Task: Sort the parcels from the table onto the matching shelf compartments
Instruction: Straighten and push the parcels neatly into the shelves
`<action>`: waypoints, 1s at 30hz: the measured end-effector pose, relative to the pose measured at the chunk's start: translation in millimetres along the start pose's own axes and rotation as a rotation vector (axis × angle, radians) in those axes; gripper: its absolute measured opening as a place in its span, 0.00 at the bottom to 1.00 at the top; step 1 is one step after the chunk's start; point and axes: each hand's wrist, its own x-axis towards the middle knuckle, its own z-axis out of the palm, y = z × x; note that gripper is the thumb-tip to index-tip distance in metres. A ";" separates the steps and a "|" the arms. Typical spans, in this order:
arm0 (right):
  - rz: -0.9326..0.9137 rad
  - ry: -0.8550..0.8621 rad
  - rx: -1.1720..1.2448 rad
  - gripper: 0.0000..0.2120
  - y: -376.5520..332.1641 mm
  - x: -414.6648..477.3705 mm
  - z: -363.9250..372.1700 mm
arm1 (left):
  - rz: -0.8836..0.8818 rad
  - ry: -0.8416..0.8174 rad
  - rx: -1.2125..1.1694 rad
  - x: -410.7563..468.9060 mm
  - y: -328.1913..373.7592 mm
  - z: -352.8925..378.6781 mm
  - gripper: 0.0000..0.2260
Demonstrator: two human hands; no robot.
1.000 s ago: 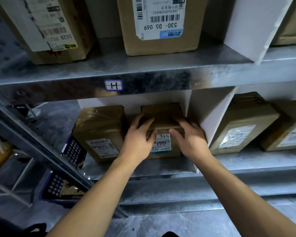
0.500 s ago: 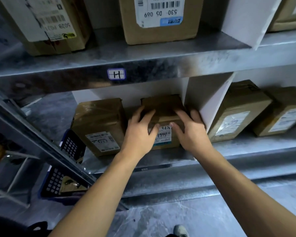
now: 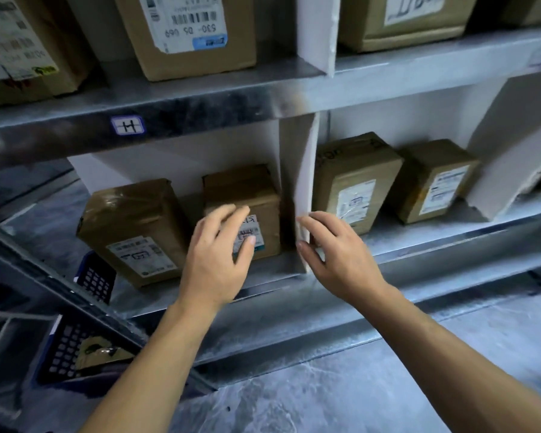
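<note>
Small parcel (image 3: 242,190) on the shelf (image 3: 403,242), centre frame;
left hand (image 3: 219,257) spread in front of it, empty; right hand (image 3: 338,254) spread, empty, beside the white divider (image 3: 303,182).

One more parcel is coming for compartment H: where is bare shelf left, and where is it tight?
Bare shelf lies left of the large parcel, up to the slanted frame bar. Tight: a slim gap between it and the small parcel, and another between that parcel and the white divider.
</note>
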 end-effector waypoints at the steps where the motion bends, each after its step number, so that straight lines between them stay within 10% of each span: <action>1: 0.009 -0.018 -0.038 0.21 10.6 -5.0 -7.8 | 0.007 -0.003 0.011 -2.0 11.3 5.1 0.20; 16: 0.061 -0.167 -0.339 0.19 155.4 -58.1 -137.0 | -0.037 -0.225 0.205 12.3 178.6 97.1 0.22; 30: 0.194 -0.188 0.106 0.26 171.6 58.2 -111.1 | -0.263 -0.098 0.124 101.9 157.5 124.1 0.24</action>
